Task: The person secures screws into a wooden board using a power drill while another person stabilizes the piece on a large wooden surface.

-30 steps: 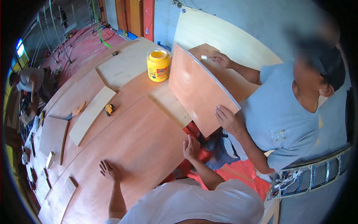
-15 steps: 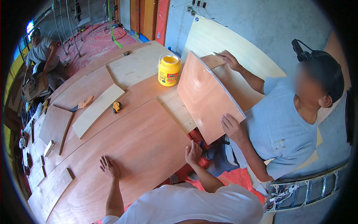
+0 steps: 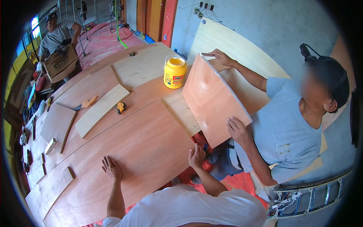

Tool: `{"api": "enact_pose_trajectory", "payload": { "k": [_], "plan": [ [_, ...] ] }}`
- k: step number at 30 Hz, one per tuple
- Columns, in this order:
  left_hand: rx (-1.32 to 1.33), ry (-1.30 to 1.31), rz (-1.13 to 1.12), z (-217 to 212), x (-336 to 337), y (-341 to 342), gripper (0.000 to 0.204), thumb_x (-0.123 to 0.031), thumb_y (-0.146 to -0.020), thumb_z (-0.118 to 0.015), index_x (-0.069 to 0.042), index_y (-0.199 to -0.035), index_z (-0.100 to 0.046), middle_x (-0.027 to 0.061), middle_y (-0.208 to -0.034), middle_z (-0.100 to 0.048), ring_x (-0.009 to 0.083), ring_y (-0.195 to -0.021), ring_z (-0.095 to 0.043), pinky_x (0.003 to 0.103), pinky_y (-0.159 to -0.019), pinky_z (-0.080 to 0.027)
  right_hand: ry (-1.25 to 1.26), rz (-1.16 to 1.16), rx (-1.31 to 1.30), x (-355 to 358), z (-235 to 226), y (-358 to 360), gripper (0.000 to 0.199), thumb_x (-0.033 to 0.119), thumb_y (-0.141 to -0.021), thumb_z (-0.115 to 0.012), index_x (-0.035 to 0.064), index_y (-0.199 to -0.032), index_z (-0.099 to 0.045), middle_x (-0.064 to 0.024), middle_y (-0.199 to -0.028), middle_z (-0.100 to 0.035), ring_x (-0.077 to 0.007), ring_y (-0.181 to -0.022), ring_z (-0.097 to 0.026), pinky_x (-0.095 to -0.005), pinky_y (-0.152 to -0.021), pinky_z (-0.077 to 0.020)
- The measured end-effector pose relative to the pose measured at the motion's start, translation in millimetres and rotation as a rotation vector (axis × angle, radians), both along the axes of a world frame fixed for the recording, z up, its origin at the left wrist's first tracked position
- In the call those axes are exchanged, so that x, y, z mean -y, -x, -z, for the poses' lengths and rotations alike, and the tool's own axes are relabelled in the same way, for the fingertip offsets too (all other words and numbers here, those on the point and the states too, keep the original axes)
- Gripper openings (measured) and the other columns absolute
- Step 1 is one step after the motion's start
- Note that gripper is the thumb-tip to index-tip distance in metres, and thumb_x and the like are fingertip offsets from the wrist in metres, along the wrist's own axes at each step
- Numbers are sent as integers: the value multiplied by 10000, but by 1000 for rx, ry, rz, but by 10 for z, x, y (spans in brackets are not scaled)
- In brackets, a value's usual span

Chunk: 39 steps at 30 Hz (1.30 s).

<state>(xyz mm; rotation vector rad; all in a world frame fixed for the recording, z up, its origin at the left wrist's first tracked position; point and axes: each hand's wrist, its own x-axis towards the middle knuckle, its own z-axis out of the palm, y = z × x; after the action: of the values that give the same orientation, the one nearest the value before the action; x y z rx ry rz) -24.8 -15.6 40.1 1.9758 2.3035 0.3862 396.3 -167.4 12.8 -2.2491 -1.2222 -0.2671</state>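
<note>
My left hand [image 3: 111,168] lies palm down with fingers spread on a large reddish plywood sheet [image 3: 140,151]. By that sheet's right edge rests my right hand [image 3: 197,156], its fingers apart and nothing in it. A co-worker at the right holds up a smaller plywood panel [image 3: 211,102], tilted, with white stuff along its edge. One of the co-worker's hands [image 3: 239,129] grips the panel's near edge. The other hand [image 3: 223,58] is at its top corner; what it holds there is hard to make out. A yellow tub [image 3: 175,72] stands open left of the panel.
A pale board [image 3: 102,109], a tape measure [image 3: 121,108] and an orange-handled saw [image 3: 89,101] lie on the plywood. Several offcuts are at the left. A second person at the back left holds a cardboard box [image 3: 60,63]. A ladder [image 3: 310,195] lies at the lower right.
The co-worker's far hand has moved left to the panel's top corner. At the back left, the second person has straightened and raised the cardboard box. My hands have stayed in place.
</note>
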Motion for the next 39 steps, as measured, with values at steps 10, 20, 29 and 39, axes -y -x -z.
{"api": "enact_pose_trajectory", "payload": {
  "k": [10, 20, 29, 39],
  "plan": [
    [12, 26, -32, -41, 17, 2, 501, -331, -971, -313, -86, -1407, -336, 92, -1496, -253, 252, -1391, -199, 448, -1128, -110, 28, 9, -34, 12, 3, 34, 522, 291, -848, -546, 0, -1268, -437, -204, -1184, -532, -352, -1112, -494, -489, -929, -354],
    [129, 221, 26, -211, -20, -11, 453, -330, -961, -331, -92, -1334, -427, 111, -1456, -318, 274, -1377, -223, 467, -1119, -141, -38, -61, -28, -23, -4, -18, 464, 262, -836, -536, -19, -1199, -465, -260, -1102, -560, -420, -975, -558, -503, -820, -432],
    [97, -16, -42, -7, 93, 54, 493, -357, -965, -301, -100, -1381, -365, 109, -1480, -278, 277, -1390, -187, 458, -1133, -114, 49, -12, -11, 49, -82, 103, 490, 266, -858, -515, -12, -1254, -437, -240, -1200, -522, -399, -1094, -500, -487, -903, -388],
    [84, -67, -27, 104, 91, 60, 495, -343, -957, -315, -94, -1380, -373, 110, -1479, -281, 282, -1386, -198, 471, -1129, -118, 7, -18, 10, 48, -55, 82, 480, 274, -868, -518, -20, -1242, -451, -243, -1170, -537, -394, -1085, -505, -493, -894, -405]
  ]
}}
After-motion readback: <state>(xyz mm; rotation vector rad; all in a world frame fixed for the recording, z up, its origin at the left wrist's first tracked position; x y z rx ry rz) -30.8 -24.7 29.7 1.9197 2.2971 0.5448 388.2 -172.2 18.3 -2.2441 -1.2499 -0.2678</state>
